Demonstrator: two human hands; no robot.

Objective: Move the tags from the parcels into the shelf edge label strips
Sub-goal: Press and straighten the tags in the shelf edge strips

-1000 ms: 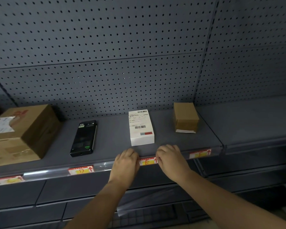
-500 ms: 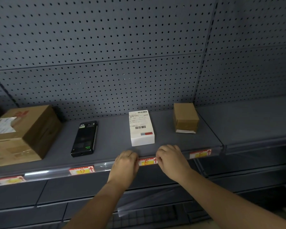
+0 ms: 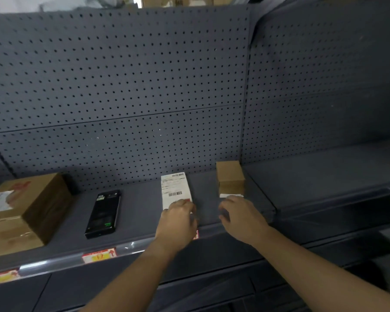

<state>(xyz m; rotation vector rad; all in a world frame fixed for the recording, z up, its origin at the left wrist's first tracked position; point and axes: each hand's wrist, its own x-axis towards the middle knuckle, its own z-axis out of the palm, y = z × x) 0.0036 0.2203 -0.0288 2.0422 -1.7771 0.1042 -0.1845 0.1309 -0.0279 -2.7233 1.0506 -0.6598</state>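
Observation:
My left hand [image 3: 178, 221] hovers over the near end of the white parcel [image 3: 175, 190], its fingers loosely bent and blurred, with no grip showing. A red tag [image 3: 187, 200] peeks out at that end, just beyond my fingertips. My right hand [image 3: 241, 216] hangs above the shelf with loosely curled fingers, holding nothing, just in front of the small brown parcel [image 3: 230, 177] and the white slip [image 3: 231, 195] at its base. The label strip [image 3: 54, 264] holds red-and-yellow tags [image 3: 99, 255]; one tag [image 3: 196, 234] shows partly beside my left wrist.
A large brown carton [image 3: 23, 212] stands at the left of the shelf [image 3: 140, 212]. A black handheld device [image 3: 104, 213] lies between it and the white parcel. Pegboard [image 3: 122, 86] backs the shelf. A second shelf bay [image 3: 324, 176] lies to the right.
Both hands have left the label strip and risen over the shelf, the left to the white parcel, the right towards the small brown one. The view has tilted upward.

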